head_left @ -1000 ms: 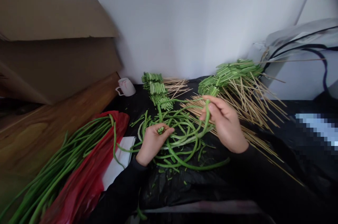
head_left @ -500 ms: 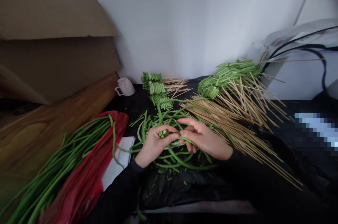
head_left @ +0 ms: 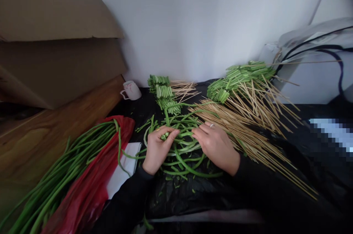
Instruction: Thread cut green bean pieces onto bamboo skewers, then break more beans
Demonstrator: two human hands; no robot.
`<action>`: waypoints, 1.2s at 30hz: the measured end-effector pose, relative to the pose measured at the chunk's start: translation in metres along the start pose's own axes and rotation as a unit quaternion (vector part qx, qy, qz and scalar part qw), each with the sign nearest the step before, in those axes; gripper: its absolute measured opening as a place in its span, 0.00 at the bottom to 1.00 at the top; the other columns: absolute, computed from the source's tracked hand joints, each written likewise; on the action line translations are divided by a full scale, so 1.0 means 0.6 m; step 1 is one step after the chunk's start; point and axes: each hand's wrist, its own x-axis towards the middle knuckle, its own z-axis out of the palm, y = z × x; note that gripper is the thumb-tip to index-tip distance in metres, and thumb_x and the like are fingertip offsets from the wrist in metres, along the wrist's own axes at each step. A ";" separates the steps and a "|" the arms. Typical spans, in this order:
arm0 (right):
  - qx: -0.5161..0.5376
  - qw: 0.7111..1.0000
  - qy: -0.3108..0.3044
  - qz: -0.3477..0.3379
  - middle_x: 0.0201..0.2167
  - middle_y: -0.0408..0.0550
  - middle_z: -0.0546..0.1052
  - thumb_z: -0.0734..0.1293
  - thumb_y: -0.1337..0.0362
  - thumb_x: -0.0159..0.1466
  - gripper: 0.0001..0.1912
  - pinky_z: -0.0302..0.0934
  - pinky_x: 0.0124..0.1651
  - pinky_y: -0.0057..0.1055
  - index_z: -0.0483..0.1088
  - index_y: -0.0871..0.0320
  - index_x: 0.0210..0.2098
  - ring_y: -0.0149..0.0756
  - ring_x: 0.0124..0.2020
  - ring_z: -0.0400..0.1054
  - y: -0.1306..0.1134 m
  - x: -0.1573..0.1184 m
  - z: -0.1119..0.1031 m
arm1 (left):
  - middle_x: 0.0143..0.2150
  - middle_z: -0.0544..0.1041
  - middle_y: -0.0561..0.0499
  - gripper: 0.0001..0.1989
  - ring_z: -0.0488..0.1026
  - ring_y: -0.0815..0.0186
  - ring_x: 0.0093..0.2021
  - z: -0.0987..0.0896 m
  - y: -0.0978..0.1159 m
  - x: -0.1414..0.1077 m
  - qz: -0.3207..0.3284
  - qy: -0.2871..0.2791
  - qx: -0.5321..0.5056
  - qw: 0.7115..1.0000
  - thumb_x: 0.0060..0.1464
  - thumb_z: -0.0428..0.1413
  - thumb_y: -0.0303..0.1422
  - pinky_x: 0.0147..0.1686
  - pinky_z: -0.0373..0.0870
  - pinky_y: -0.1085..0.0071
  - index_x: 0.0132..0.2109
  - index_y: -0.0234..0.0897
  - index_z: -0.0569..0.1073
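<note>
My left hand (head_left: 159, 149) is closed around a small bunch of cut green bean pieces (head_left: 164, 136), whose ends show between thumb and forefinger. To its right, my right hand (head_left: 216, 144) has its fingers curled down over the loose long beans (head_left: 187, 149); a ring shows on one finger. Its fingertips are partly hidden, so what they hold, if anything, cannot be made out. The tangled beans lie between and below both hands on black plastic sheeting (head_left: 176, 202). The hands are a short gap apart.
Bean skewers (head_left: 164, 91) are stacked behind the pile, with a larger stack (head_left: 248, 78) at back right. Bare bamboo sticks (head_left: 248, 136) fan out on the right. A red bag (head_left: 92, 175) of long beans, a mug (head_left: 131, 90) and a cardboard box (head_left: 60, 65) are on the left.
My hands have moved apart. The right hand has turned palm down over the loose beans, and the bean piece seen at its fingertips no longer shows. The left hand still holds its pieces.
</note>
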 end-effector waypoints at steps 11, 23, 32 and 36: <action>-0.091 0.988 0.019 -0.123 0.30 0.46 0.69 0.61 0.70 0.67 0.06 0.48 0.38 0.39 0.69 0.61 0.37 0.41 0.35 0.60 -0.016 -0.002 -0.004 | 0.31 0.73 0.49 0.10 0.72 0.67 0.30 0.010 -0.015 -0.018 0.224 -0.115 0.222 0.942 0.60 0.54 0.35 0.30 0.65 0.73 0.44 0.35 0.76; -0.042 0.995 -0.027 -0.088 0.28 0.45 0.68 0.57 0.71 0.68 0.08 0.47 0.38 0.38 0.64 0.57 0.33 0.40 0.32 0.59 -0.020 -0.001 0.000 | 0.33 0.71 0.50 0.07 0.71 0.67 0.32 0.003 -0.009 -0.017 0.196 -0.164 0.151 0.955 0.61 0.54 0.32 0.32 0.65 0.74 0.44 0.34 0.74; 0.102 0.993 0.066 0.000 0.28 0.45 0.69 0.51 0.72 0.69 0.13 0.49 0.38 0.34 0.63 0.57 0.33 0.37 0.31 0.61 -0.038 -0.004 0.014 | 0.29 0.72 0.53 0.03 0.70 0.69 0.30 0.010 0.011 -0.015 0.097 -0.077 -0.032 0.992 0.56 0.59 0.31 0.32 0.64 0.74 0.36 0.36 0.77; 0.137 0.987 0.077 0.017 0.30 0.45 0.71 0.50 0.69 0.71 0.15 0.50 0.38 0.33 0.64 0.58 0.34 0.36 0.31 0.63 -0.043 -0.002 0.013 | 0.27 0.73 0.53 0.06 0.70 0.68 0.29 0.014 0.016 -0.009 0.039 -0.055 -0.089 0.994 0.54 0.60 0.33 0.31 0.64 0.73 0.33 0.35 0.77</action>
